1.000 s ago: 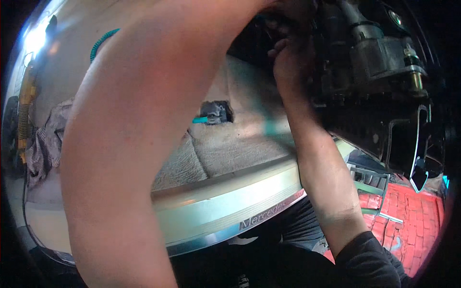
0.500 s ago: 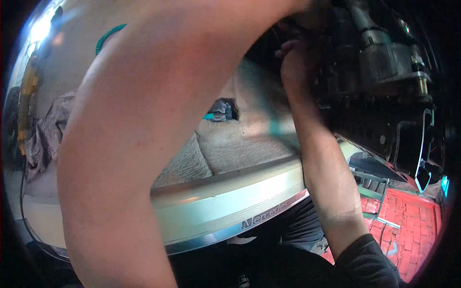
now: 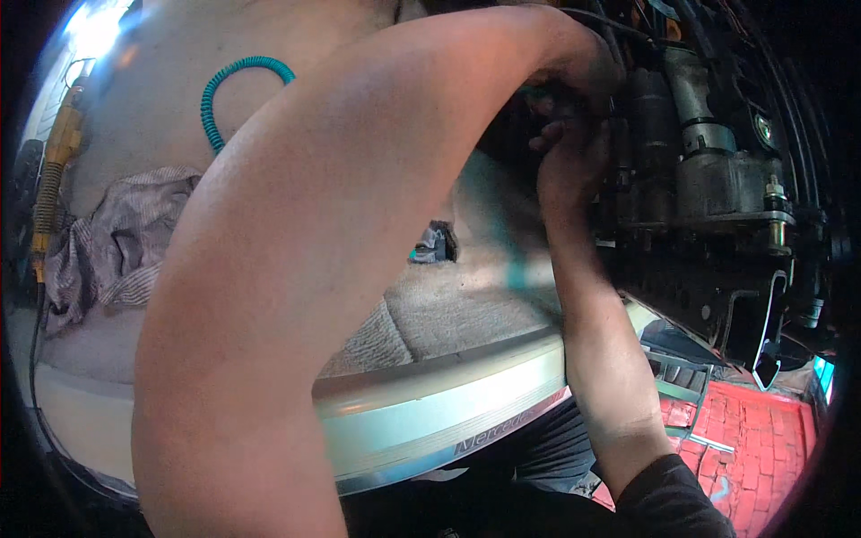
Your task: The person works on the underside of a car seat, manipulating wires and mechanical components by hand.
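Left hand (image 3: pixel 599 70) and right hand (image 3: pixel 574 154) are close together in deep shadow, right against the dark machinery (image 3: pixel 647 148), which sits right of the carpeted floor (image 3: pixel 475 305). Grip: a few right fingertips look curled, left fingers mostly lost in the dark. Can't tell how far either is open or whether anything's held.

Risks, my read:
- Blind work: left arm arcs across the view, poor light at the hands. Could slip or drop a small part into the gaps.
- Knuckles: tight space by the dark cylinder and grey metal housing (image 3: pixel 731 184); a sudden release could bang them.
- Right forearm lies by the sill (image 3: pixel 448 421) edge and near the black channel (image 3: pixel 762 336); a jerk could scrape it.
- Teal coiled hose (image 3: pixel 207 100) runs behind left arm, could snag on a pull-back.
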The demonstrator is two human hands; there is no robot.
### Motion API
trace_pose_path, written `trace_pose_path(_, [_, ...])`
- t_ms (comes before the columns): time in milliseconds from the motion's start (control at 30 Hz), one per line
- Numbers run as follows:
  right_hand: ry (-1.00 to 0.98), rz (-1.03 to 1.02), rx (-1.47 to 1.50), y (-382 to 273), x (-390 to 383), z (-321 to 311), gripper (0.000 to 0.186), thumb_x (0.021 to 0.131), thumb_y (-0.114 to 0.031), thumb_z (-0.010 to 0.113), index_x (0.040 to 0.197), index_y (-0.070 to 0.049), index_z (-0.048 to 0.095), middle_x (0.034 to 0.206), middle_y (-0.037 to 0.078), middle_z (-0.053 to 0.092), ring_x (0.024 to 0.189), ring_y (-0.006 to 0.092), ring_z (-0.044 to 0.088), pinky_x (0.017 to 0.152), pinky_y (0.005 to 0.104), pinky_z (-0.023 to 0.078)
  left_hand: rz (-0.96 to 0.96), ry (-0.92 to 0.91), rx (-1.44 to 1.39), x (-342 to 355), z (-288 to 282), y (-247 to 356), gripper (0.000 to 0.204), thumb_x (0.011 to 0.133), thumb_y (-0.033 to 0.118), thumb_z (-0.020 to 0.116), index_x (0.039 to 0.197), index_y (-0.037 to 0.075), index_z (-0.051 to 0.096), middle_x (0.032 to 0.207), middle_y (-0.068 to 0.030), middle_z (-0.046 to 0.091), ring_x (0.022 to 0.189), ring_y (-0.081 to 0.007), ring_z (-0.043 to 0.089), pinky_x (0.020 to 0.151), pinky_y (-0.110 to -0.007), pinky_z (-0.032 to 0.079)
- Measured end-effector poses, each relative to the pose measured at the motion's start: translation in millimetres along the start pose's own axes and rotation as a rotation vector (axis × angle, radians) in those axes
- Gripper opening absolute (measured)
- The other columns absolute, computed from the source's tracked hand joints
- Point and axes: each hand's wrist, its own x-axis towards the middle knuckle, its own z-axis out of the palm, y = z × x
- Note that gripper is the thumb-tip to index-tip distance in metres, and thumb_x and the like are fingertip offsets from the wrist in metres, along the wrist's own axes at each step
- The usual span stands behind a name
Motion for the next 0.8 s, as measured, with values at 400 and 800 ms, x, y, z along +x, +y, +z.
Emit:
trace_pose_path(400, [-0.015, 0.017, 0.015, 13, 4, -4, 0.025, 0.099, -0.026, 0.042, 0.104, -0.003, 0.05, 0.082, 0.006, 0.059, 0.067, 0.0128, 0.056, 0.055, 0.0285, 0.049, -0.284, 0.224, -0.448, -23, 10, 31, 0.022, 0.085, 0.019, 0.064, 0.099, 0.003, 0.07, 0.086, -0.0088, 0.069, 0.067, -0.0169, 0.062, 0.063, -0.033, 0.05])
trace_pose_path(800, [0.023, -0.005, 0.072, 18, 6, -8, 0.031, 0.099, -0.029, 0.041, 0.111, -0.001, 0.048, 0.087, 0.009, 0.059, 0.067, 0.0141, 0.057, 0.055, 0.027, 0.049, -0.254, 0.177, -0.437, -10, 0, 20, 0.026, 0.083, 0.02, 0.064, 0.104, 0.006, 0.069, 0.093, -0.0094, 0.068, 0.077, -0.019, 0.062, 0.068, -0.033, 0.05])
